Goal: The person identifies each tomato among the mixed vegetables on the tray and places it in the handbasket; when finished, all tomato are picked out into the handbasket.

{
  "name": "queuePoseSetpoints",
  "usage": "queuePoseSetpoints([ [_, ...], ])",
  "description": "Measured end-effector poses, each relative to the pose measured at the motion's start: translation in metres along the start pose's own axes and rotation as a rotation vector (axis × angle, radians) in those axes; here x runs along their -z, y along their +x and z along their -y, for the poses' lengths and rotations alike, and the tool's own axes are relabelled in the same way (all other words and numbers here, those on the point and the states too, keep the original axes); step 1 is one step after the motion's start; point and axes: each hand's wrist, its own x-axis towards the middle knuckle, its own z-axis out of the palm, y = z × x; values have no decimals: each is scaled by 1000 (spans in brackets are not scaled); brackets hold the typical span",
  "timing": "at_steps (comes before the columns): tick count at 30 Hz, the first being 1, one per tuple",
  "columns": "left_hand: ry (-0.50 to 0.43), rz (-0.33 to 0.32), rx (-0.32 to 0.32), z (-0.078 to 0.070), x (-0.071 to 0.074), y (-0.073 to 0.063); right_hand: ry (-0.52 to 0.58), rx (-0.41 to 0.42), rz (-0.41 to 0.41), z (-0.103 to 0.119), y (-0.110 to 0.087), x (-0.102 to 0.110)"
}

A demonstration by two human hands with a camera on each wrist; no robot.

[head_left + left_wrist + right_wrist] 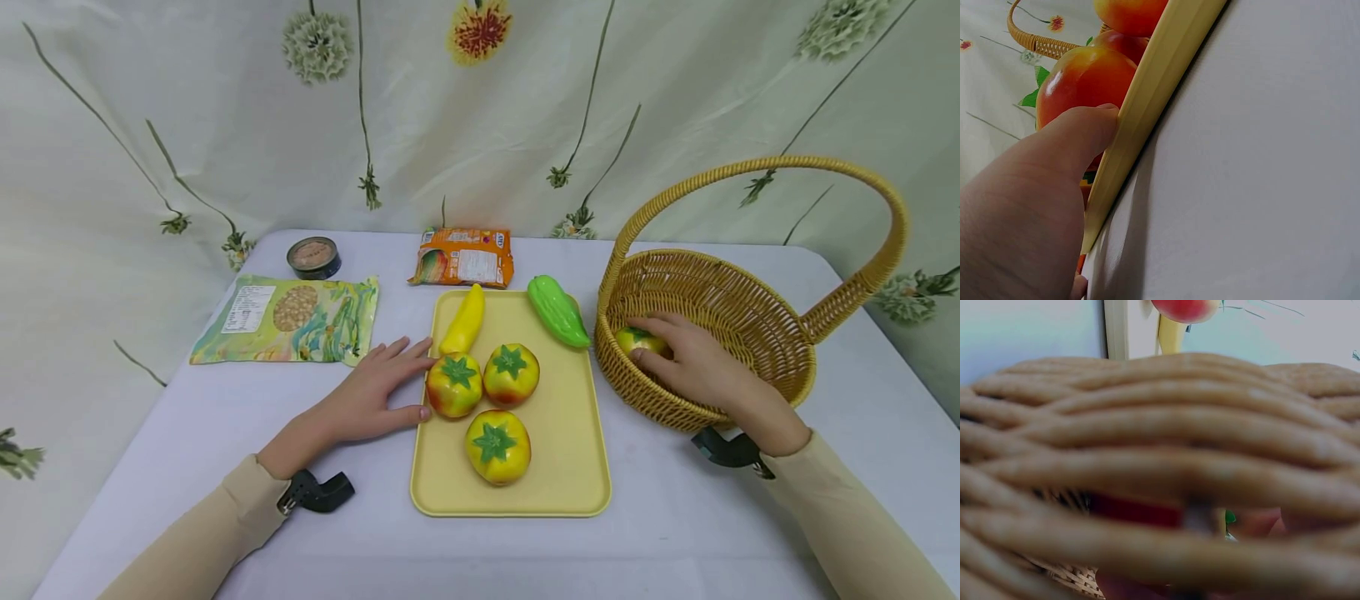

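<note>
My right hand reaches over the near left rim of a wicker basket and grips a yellow toy tomato inside it. In the right wrist view the woven rim hides most of that hand. My left hand lies with fingers spread at the left edge of a yellow tray. Its thumb touches the tray rim in the left wrist view. Three toy tomatoes with green star leaves sit on the tray: left, right and front.
At the tray's back lie a yellow toy banana and a green bumpy toy vegetable. An orange packet lies behind the tray. Left of it are a green patterned bag and a round tin. The basket's tall handle arches up.
</note>
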Motion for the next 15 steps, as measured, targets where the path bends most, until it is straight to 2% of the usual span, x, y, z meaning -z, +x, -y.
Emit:
queuePoseSetpoints([
  [6, 0, 1, 2, 0, 0, 0, 20, 16, 9, -2, 0, 0],
  [15, 2, 1, -2, 0, 0, 0, 27, -24, 12, -1, 1, 0],
])
